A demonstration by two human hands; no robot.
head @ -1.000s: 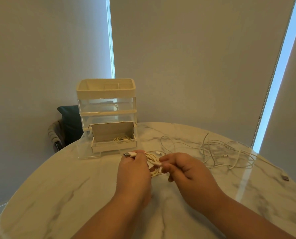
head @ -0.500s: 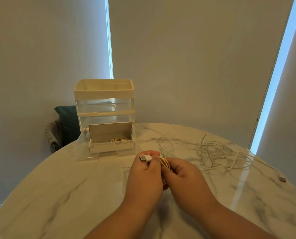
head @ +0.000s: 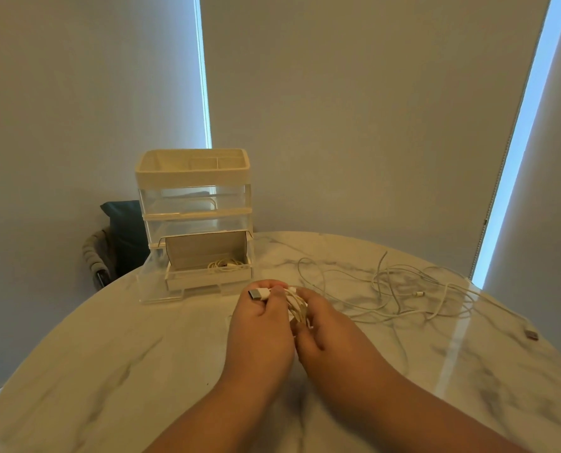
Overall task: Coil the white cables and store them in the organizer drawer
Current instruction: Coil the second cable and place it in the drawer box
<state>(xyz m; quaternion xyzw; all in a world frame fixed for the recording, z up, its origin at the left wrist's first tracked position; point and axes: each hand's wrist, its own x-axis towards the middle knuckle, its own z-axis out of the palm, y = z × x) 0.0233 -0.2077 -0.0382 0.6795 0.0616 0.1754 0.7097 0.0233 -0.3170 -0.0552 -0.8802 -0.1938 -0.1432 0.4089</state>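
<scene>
- We are holding a coiled white cable (head: pixel 298 307) between both hands. It is hanging just above the marble tabletop (head: pixel 109 354), a little in front of the organizer (head: pixel 194 178).
- Our left hand (head: pixel 259 325) is curling around the left side of the coil. Its thumb and fingers are pinching the USB plug (head: pixel 256 294), which is sticking out to the left.
- Our right hand (head: pixel 333 338) is clamping the other side of the same coil, with its fingers bending round the loops. The two hands are touching each other.
- The organizer is standing at the far left of the tabletop. Its bottom drawer (head: pixel 207 278) is sitting pulled out toward us, and a second coiled cable (head: pixel 224 265) is lying inside it.
- The two clear drawers above it are sitting pushed in.
- A tangle of loose white cables (head: pixel 403 289) is sprawling across the tabletop to the right of our hands, well apart from the drawer.
- One cable end (head: pixel 531 335) is lying near the right edge of the tabletop.
- A chair with a dark cushion (head: pixel 122 230) is showing behind the tabletop, just left of the organizer.
</scene>
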